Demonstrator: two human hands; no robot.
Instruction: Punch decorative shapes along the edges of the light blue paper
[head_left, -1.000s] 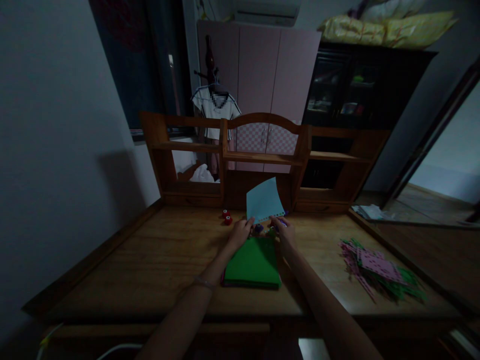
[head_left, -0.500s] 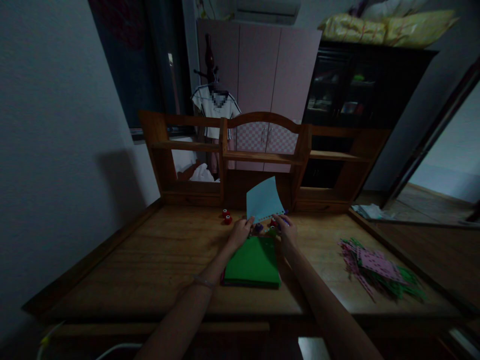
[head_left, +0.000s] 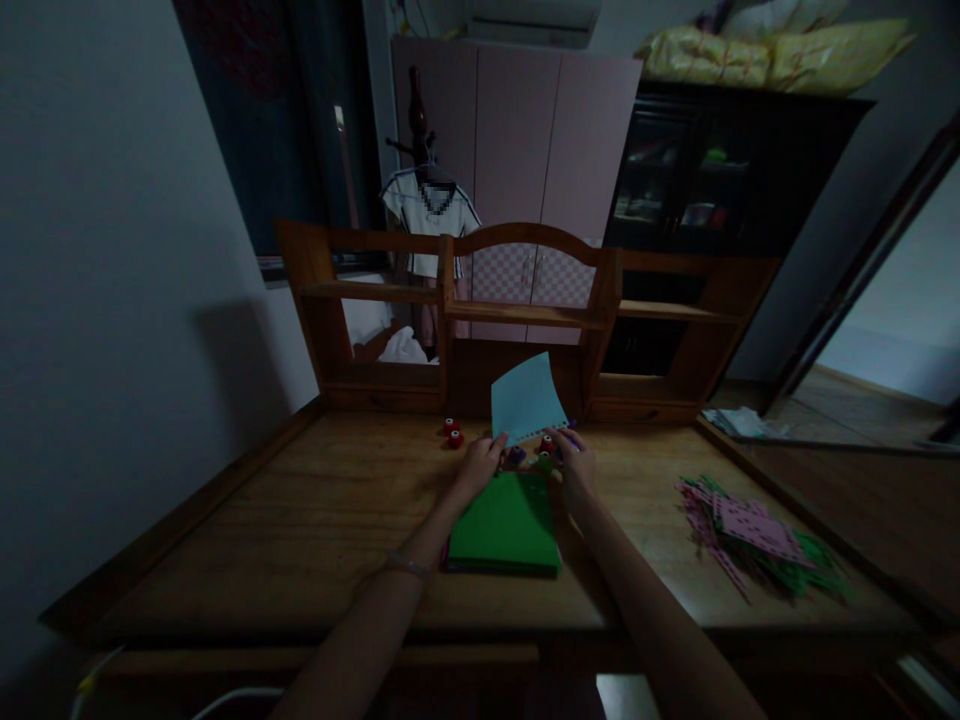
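Beyond the green stack (head_left: 504,530), a blue sheet (head_left: 529,400) stands tilted up between two separated hands.
Head view: the left hand (head_left: 481,468) pinches its lower left corner; the right hand (head_left: 576,470), seemingly gripping a purple item (head_left: 572,425), has shifted slightly rightward, baring a red piece (head_left: 546,443). Attention apparently lies at the sheet's holed edge.

The pale blue sheet (head_left: 527,398), gently curved, slants up beyond the left hand (head_left: 481,468), its near edge notched; a small purple object (head_left: 573,441) sits in the right hand (head_left: 577,472).
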